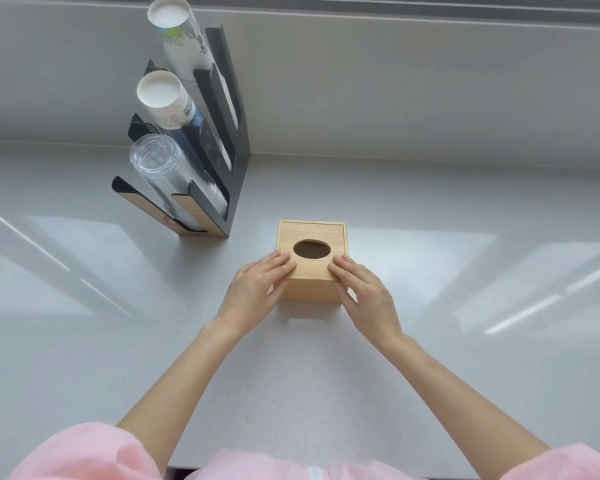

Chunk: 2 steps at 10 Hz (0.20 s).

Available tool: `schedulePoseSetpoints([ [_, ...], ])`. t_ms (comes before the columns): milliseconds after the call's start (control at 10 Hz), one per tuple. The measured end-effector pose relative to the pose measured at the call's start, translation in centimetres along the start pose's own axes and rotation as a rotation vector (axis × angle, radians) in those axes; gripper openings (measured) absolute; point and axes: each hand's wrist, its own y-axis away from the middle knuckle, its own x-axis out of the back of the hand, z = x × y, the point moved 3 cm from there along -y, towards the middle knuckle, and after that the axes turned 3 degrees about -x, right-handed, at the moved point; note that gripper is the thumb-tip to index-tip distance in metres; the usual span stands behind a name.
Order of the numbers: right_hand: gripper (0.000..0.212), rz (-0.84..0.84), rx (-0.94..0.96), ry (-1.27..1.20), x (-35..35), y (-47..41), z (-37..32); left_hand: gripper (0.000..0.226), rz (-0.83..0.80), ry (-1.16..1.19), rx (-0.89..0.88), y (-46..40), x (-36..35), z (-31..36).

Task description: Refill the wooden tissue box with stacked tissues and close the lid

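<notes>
Box (pixel 310 271) sits mid-counter (pixel 430 209), square to the person, lid (pixel 312 233) on top w/ its oval hole (pixel 311 249) showing dark inside. Can't tell if any tissues are in there. Lid looks seated in its frame, thin seam along the far edge.

Left hand (pixel 257 284) on the box's near-left corner: fingers straight, lying flat on the lid just left of the hole, thumb down the front-left side. Right hand (pixel 364 289) mirrors it on the near-right corner: fingers straight & together, tips on the lid edge right of the hole, palm over the front-right corner. Neither hand curled round anything, both flat, pressing or resting on the wood. Hands apart, hole between them.

Back-left, well apart from the box: black cup rack (pixel 229 140) against the wall, three slanted tiers. Top & middle hold paper cups (pixel 160 95), bottom holds clear plastic cups (pixel 156 164).

Pink sleeves (pixel 84 452) at the bottom edge, forearms bare.
</notes>
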Motion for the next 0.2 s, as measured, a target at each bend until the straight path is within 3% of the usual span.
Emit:
schedulePoseSetpoints([
  [100,0.034,-0.050,-0.028,0.007,0.29,-0.39,-0.33,0.046,-0.001,-0.063,-0.015,0.04,0.17,0.19],
  [200,0.044,-0.305,-0.161,-0.001,1.07,-1.33,-1.03,0.060,-0.008,-0.143,-0.003,-0.66,0.57,0.74],
])
